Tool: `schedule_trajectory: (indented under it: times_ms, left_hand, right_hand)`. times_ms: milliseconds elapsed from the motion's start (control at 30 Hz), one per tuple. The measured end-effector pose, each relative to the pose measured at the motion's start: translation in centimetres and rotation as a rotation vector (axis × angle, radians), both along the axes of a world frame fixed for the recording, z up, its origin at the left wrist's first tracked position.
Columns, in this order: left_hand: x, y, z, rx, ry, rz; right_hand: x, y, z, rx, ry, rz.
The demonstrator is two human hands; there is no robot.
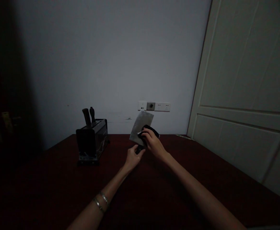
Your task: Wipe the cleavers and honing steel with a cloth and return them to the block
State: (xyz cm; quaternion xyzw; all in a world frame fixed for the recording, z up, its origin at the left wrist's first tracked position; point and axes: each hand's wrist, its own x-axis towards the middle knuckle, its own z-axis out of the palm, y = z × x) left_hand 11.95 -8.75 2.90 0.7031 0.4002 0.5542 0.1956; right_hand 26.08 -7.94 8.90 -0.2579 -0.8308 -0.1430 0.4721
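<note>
My left hand [133, 157] is closed around the dark handle of a cleaver [143, 118]. Its broad, grey blade points up and tilts slightly to the right. In my right hand [152, 142] is a dark, soft-looking cloth [151, 129], held against the right side of the blade near its lower part. The fingers curl over the cloth and hide some of it. Dim light makes the cloth's exact make hard to see.
On the left of the dark red table [140, 191] stands a black knife block [92, 139] with two dark handles sticking up. Behind the table is a pale wall with sockets [162, 106]. A white panelled door [238, 137] flanks the right side.
</note>
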Motion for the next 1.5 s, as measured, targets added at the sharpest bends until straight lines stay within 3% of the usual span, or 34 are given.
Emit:
schedule_trajectory:
  times_ms: [133,267,600,733,967,1167,1333,1500]
  left_hand:
    - [-0.1,0.1,-0.1,-0.108,-0.076,-0.018]
    - [-0.2,0.0,0.2,-0.196,-0.185,-0.081]
    - [-0.8,0.3,0.7,-0.174,-0.265,-0.145]
    - [-0.8,0.0,1.3,-0.182,-0.272,-0.166]
    - [-0.7,-0.4,2.1,-0.290,-0.346,-0.269]
    - [-0.7,-0.4,3.8,-0.385,-0.526,-0.371]
    - [-0.7,0.2,5.3,-0.544,-0.636,-0.421]
    - [-0.2,0.5,6.2,-0.546,-0.696,-0.388]
  right_hand:
    - [2.8,0.0,-0.1,-0.044,0.152,-0.079]
    - [4.9,-0.4,-1.3,-0.116,0.137,-0.125]
    - [4.0,-1.2,-9.1,-0.434,-0.210,-0.203]
    - [3.7,-0.9,-10.6,-0.551,-0.326,-0.199]
    - [4.0,-1.6,-8.9,-0.436,-0.174,-0.179]
    - [2.7,-3.3,-4.8,-0.186,0.008,-0.107]
    - [0.9,-4.5,-2.0,-0.073,-0.050,-0.008]
    - [-0.5,-4.5,-1.8,-0.068,-0.138,0.054]
